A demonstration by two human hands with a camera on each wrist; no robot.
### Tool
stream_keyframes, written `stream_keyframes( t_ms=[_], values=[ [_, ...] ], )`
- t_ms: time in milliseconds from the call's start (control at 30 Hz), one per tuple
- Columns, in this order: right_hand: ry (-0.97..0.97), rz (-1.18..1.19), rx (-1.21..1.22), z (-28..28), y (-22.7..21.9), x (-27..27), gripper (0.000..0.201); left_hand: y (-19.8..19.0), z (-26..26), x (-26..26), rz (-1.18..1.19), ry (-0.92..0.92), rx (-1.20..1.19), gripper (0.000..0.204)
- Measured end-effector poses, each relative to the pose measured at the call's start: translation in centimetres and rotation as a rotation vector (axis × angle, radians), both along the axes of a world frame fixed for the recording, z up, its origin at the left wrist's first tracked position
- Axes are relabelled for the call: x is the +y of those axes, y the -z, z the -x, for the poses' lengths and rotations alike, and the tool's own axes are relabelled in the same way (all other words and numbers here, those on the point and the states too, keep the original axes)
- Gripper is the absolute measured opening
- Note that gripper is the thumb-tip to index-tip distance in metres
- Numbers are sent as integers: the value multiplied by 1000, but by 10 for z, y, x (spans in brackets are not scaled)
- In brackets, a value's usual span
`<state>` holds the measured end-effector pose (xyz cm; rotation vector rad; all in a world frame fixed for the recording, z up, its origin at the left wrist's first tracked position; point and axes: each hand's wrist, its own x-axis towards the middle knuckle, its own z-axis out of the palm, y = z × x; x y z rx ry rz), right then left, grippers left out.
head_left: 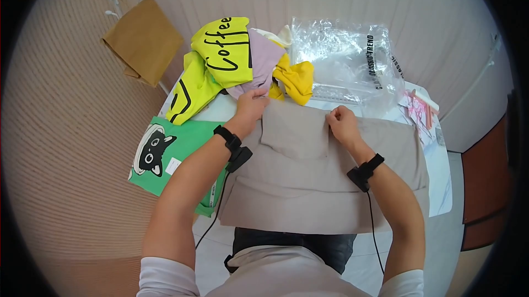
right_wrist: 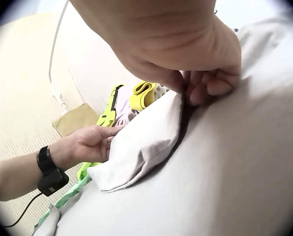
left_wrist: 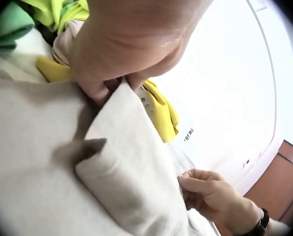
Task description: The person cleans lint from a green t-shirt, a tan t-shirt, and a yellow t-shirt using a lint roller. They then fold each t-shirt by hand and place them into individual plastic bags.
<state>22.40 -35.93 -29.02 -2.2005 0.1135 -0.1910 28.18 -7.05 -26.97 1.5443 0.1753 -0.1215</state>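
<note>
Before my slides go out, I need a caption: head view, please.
Left hand and right hand pinch a folded-over flap of grey cloth, a clear plastic bag beyond.

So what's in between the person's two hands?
Folded beige cloth. It stretches from the left hand to the right hand, and each one pinches it. The head view shows it best.

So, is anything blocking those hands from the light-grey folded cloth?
Nothing visible: the left-hand fingers and right-hand fingers pinch the light-grey folded cloth itself. The crumpled yellow cloth lies beyond it, not between.
</note>
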Motion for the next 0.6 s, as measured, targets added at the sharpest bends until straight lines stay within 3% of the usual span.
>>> stream_keyframes(
  t_ms=[33, 67, 167, 233, 367, 467, 600],
  values=[
    [11, -52, -13, -4, 8, -2, 27, 1, -1, -1, 46, -55, 27, 48],
    [25, -105, -23, -7, 18, -5, 27, 6, -2, 1, -80, -34, -52, 49],
    [-36, 48, 15, 11, -4, -3, 35, 25, -1, 5, -467, 49, -276, 53],
    [-82, 66, 111, 20, -13, -1, 41, 18, 21, 5, -732, 114, -414, 57],
    [-145, 32, 121, 21, -12, 7, 53, 21, 10, 3, -764, 119, -470, 60],
    [-75, 143, 121, 20, -12, 15, 59, 29, -7, 9, -769, 103, -446, 62],
    [-88, 238, 161, 29, -21, 14, 67, 0, 32, 0, -925, 150, -378, 76]
  ],
)
